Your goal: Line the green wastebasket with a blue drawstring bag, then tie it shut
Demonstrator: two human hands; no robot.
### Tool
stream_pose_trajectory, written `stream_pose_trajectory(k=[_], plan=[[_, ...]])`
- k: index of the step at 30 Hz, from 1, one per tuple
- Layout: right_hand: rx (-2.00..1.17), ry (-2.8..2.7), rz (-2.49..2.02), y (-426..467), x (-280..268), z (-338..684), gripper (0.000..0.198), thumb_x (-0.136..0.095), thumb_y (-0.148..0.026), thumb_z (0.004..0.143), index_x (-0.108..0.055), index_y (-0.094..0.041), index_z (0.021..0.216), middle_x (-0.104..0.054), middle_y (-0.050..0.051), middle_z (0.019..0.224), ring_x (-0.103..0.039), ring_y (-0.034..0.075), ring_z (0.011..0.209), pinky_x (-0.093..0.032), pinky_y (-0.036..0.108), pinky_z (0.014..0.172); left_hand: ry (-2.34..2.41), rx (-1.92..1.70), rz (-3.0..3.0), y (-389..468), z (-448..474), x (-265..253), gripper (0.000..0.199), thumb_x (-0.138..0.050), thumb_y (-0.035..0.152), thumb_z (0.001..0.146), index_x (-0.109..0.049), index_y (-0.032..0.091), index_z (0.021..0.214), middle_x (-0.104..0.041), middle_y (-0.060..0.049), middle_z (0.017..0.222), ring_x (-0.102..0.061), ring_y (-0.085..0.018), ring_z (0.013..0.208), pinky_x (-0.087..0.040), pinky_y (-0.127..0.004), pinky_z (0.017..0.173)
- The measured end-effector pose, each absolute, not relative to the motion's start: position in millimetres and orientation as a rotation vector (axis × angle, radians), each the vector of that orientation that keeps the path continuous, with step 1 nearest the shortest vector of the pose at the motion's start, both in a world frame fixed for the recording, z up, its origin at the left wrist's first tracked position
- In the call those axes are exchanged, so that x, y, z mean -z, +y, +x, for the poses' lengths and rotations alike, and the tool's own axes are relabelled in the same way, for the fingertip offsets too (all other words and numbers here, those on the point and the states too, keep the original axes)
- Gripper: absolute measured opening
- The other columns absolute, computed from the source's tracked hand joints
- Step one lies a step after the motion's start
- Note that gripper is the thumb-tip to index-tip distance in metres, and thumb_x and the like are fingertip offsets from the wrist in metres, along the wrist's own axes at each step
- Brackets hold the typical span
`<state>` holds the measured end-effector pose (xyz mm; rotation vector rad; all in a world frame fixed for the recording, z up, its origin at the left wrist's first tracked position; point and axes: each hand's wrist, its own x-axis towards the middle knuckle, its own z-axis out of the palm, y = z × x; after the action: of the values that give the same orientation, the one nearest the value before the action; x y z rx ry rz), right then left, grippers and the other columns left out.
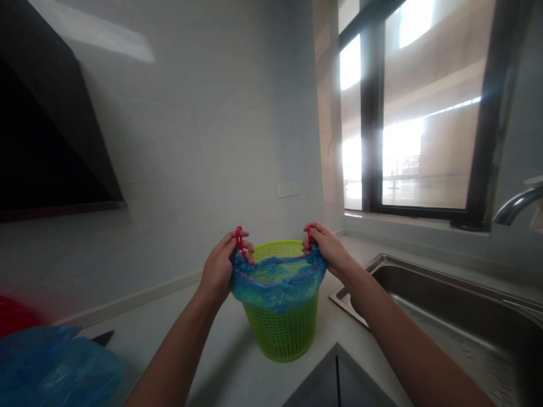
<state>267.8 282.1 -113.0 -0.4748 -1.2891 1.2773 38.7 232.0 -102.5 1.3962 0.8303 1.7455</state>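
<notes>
I've got both hands up at the rim of the green mesh wastebasket [282, 328], which stands on the pale surface [229, 367] just left of the sink [445, 316]. My left hand [220, 268] is closed in a pinch on the red drawstring [238, 237] at the left edge of the blue bin liner [278, 288], and my right hand [326, 249] is pinching the other red loop at the right edge, so the liner's mouth is stretched between them across the top of the basket. The liner is folded over the rim and hangs partway down the outside; through the opening I can just make out pale blue plastic inside, nothing clearer than that. As I read it, this is the drawstring stage, with the bag gripped on both sides and not yet lifted or cinched; the next move, I judge, calls for an even pull on both loops so the thin plastic doesn't snag on the mesh. Room is decent: open counter in front and to the left, the tiled wall [203, 130] well behind. Tighter on the right, where the sink's steel lip sits near the basket, and a dark corner [335, 379] cuts in just below it. Another heap of blue plastic [51, 367] lies far left, well apart.
</notes>
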Motion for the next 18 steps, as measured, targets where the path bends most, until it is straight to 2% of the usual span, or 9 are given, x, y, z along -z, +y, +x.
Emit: stream_pose_trajectory(k=[4,6,9,12,15,18], plan=[[-1.340,-1.510,-0.609,269.3,106.9,265.6,0.011,-0.050,-0.028,0.082,-0.046,-0.021,0.075,-0.033,-0.011,0.048,-0.024,0.006,0.040,-0.023,0.022,0.044,0.768,-1.596,1.523,218.2,40.6,92.0,0.012,-0.055,0.029,0.091,-0.056,0.018,0.093,-0.059,0.000,0.067,-0.053,-0.010,0.054,-0.042,-0.020,0.054],[-1.378,-1.559,-0.681,266.8,105.1,261.9,0.016,-0.047,-0.027,0.080,-0.039,-0.022,0.068,-0.028,-0.010,0.050,-0.019,0.006,0.042,-0.017,0.023,0.043,0.757,-1.553,1.626,210.9,43.8,86.5,0.013,-0.055,0.032,0.093,-0.053,0.019,0.090,-0.056,0.002,0.066,-0.048,-0.009,0.052,-0.038,-0.020,0.052],[-1.403,-1.608,-0.693,269.4,106.0,255.5,0.019,-0.047,-0.027,0.080,-0.037,-0.021,0.065,-0.030,-0.008,0.055,-0.021,0.007,0.045,-0.015,0.024,0.044,0.759,-1.471,1.741,208.6,51.7,82.7,0.016,-0.051,0.037,0.097,-0.050,0.022,0.091,-0.051,0.005,0.062,-0.041,-0.008,0.048,-0.031,-0.021,0.049],[-1.265,-1.675,-0.707,274.3,109.0,252.5,0.019,-0.049,-0.030,0.084,-0.051,-0.018,0.069,-0.037,-0.006,0.057,-0.030,0.008,0.049,-0.022,0.025,0.048,0.767,-1.277,1.821,219.4,62.6,82.7,0.016,-0.050,0.040,0.098,-0.049,0.023,0.099,-0.045,0.007,0.059,-0.036,-0.009,0.048,-0.025,-0.022,0.048],[-1.118,-1.794,-0.742,276.0,111.4,254.3,0.026,-0.049,-0.034,0.087,-0.063,-0.015,0.075,-0.042,-0.004,0.058,-0.034,0.009,0.052,-0.025,0.025,0.051,0.769,-1.120,1.914,234.0,72.8,83.6,0.017,-0.051,0.039,0.097,-0.048,0.024,0.103,-0.045,0.007,0.060,-0.037,-0.009,0.052,-0.026,-0.022,0.051],[-1.056,-1.858,-0.739,274.7,112.6,256.7,0.027,-0.052,-0.033,0.084,-0.065,-0.015,0.070,-0.043,-0.004,0.056,-0.031,0.009,0.052,-0.021,0.026,0.051,0.727,-1.030,1.971,240.1,78.3,86.6,0.017,-0.050,0.038,0.098,-0.045,0.025,0.107,-0.052,0.006,0.066,-0.043,-0.011,0.058,-0.033,-0.023,0.058]])
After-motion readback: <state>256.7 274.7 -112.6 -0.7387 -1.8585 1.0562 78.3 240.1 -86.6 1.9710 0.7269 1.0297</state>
